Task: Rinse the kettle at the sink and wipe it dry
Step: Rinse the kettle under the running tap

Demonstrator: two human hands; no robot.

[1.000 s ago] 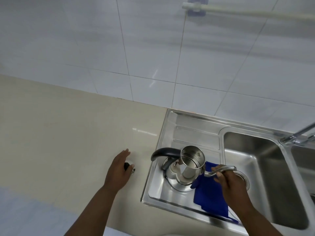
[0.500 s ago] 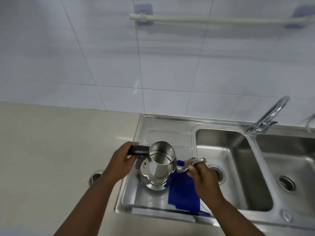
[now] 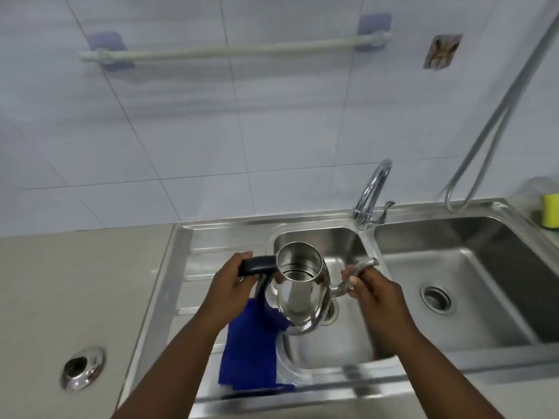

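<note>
A shiny steel kettle (image 3: 298, 293) without its lid hangs over the left sink basin (image 3: 329, 343), its mouth facing up. My left hand (image 3: 231, 287) is shut on the kettle's black handle (image 3: 260, 264). My right hand (image 3: 370, 290) grips the curved spout (image 3: 358, 267). A blue cloth (image 3: 251, 352) lies on the drainboard below the kettle, partly hidden by my left arm. The kettle's lid (image 3: 81, 368) rests upside down on the beige counter at the lower left.
A chrome tap (image 3: 372, 192) stands between the two basins, with the right basin (image 3: 453, 297) beside it. A hose (image 3: 484, 131) hangs at the right. A yellow sponge (image 3: 549, 211) sits at the far right. A towel rail (image 3: 227, 49) is on the tiled wall.
My left hand left the lid on the counter and took the kettle's handle. Both hands lifted the kettle off the drainboard and carried it right, over the left basin.
</note>
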